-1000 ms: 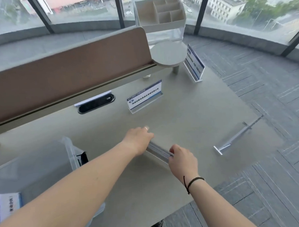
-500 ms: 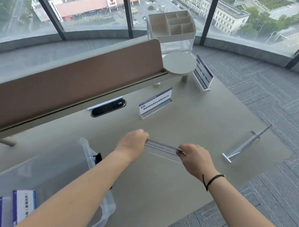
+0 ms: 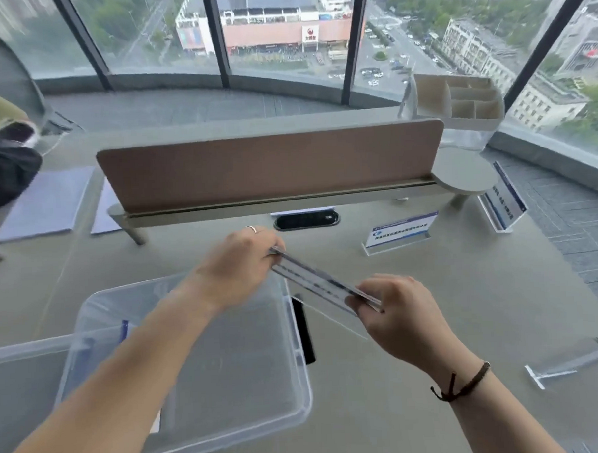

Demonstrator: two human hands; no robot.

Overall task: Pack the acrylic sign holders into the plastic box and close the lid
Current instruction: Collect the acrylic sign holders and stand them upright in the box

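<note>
A grey desk (image 3: 466, 321) carries everything. A clear plastic box (image 3: 297, 336) is set on its near left. Two sign holders with blue-and-white cards are stood at the far right, one (image 3: 399, 234) nearer the middle, the other (image 3: 502, 205) by the edge. A clear empty holder (image 3: 571, 365) is laid at the near right. A brown divider panel (image 3: 271, 166) is mounted along the far side, with purple sheets (image 3: 46, 203) laid at the far left.

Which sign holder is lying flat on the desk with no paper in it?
The clear sign holder by the desk's right edge. The two standing ones carry blue-and-white papers.
</note>
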